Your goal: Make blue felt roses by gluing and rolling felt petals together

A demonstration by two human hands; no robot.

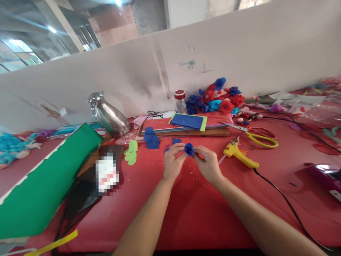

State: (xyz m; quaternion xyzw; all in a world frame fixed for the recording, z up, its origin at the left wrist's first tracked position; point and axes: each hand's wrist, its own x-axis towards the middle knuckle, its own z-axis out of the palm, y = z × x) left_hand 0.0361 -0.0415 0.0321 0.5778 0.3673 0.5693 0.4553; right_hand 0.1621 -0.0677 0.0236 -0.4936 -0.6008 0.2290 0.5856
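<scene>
Between my two hands, over the middle of the red table, is a small dark blue artificial flower [189,149]. My left hand [173,161] pinches its left side between thumb and fingers. From the right, my right hand [208,164] is closed with its fingertips at the flower's edge. Blue cut petals [151,138] and light green petal pieces [131,153] lie left of my hands. A yellow glue gun [241,154] rests just right of my right hand. Yellow-handled scissors [259,138] lie open beyond it.
Stacked sheets with a blue piece [188,121] on top lie behind my hands. A heap of red and blue flowers [215,99] and a lidded jar [180,103] stand by the wall. A metal jug [109,115] and green board [50,181] occupy the left; the glue gun's black cord [282,199] crosses the right.
</scene>
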